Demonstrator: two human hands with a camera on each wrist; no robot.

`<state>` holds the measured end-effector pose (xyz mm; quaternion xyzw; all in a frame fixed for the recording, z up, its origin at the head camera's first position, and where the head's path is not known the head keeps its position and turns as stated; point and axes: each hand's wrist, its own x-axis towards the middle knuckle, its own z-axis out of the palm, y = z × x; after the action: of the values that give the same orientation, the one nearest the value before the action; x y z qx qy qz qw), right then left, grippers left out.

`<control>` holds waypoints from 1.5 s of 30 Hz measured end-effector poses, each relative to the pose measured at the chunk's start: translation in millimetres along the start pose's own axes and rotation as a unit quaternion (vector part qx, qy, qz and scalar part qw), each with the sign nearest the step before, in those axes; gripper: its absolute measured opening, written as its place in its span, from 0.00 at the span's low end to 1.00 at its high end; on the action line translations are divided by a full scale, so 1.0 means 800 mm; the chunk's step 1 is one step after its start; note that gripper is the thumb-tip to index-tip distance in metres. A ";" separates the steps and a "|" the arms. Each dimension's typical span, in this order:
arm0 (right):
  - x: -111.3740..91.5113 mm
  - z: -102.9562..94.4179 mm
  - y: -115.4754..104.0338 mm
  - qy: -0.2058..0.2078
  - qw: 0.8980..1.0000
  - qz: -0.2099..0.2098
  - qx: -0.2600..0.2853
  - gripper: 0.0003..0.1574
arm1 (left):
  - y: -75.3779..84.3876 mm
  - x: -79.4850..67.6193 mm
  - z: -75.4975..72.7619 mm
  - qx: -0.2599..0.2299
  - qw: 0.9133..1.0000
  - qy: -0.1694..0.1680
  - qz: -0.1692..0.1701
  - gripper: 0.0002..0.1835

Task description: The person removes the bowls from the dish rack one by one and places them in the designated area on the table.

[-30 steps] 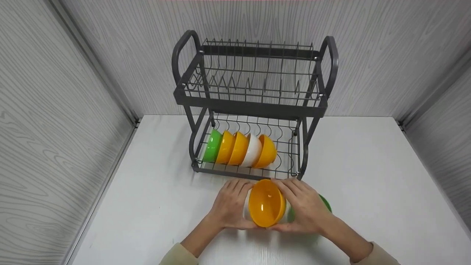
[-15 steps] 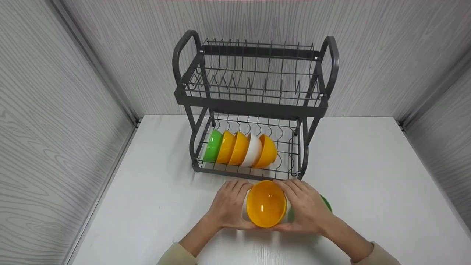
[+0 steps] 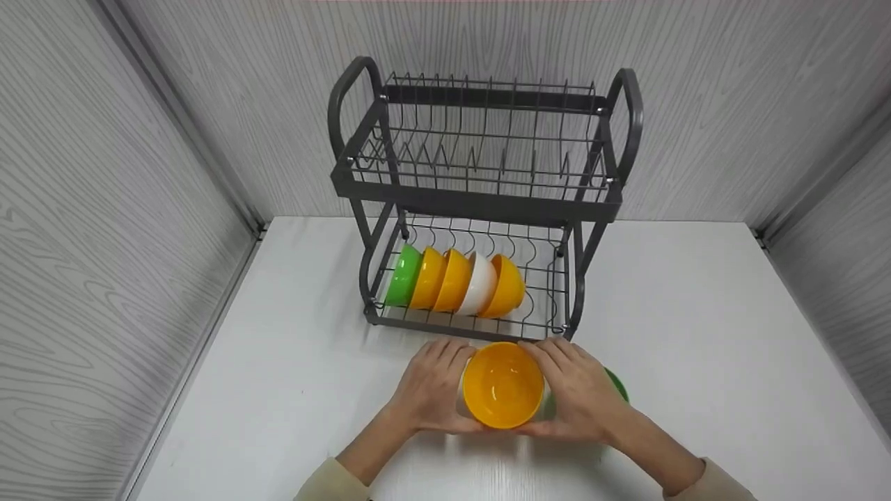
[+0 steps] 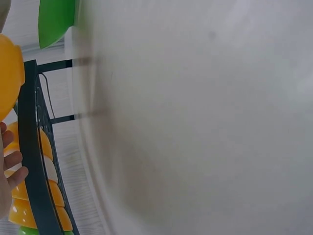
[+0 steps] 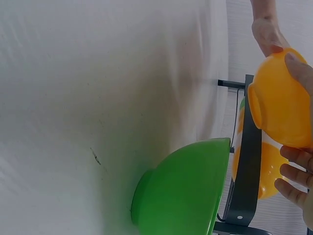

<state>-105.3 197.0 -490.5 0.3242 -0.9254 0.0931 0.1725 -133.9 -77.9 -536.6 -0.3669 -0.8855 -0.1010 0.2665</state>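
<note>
Lower centre of the frame: left hand [image 3: 428, 390], held orange bowl [image 3: 503, 385], right hand [image 3: 581, 393].
Centre-left, a row of five bowls [image 3: 456, 282] (green, orange, orange, white, orange) stands on edge in the lower tier of the rack [image 3: 477, 200]; space remains at the row's right end. Left thumb and fingers clamp one side of the held orange bowl, which is off the table [image 3: 703, 390], mouth toward the head camera. Right thumb and index clamp the other side; remaining right fingers apart. Lower right of centre, a green bowl [image 3: 617, 384] sits upright on the table, partly hidden by the right hand. Progress, as judged: five racked, two left outside.
</note>
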 end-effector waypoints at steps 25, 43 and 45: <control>0.000 0.026 -0.005 -0.063 0.998 0.001 -0.017 0.73 | -0.002 -0.010 0.006 0.053 0.998 -0.025 0.023 0.54; -0.004 0.040 -0.007 -0.071 0.997 -0.002 -0.030 0.72 | -0.001 -0.016 0.018 0.062 0.996 -0.059 0.018 0.51; -0.004 0.041 -0.007 -0.070 0.997 -0.004 -0.033 0.72 | -0.001 -0.016 0.018 0.065 0.996 -0.065 0.018 0.51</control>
<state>-108.1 185.5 -522.0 0.3274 -0.9366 0.0385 0.1185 -132.6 -80.3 -555.7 -0.3704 -0.8989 -0.0149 0.2336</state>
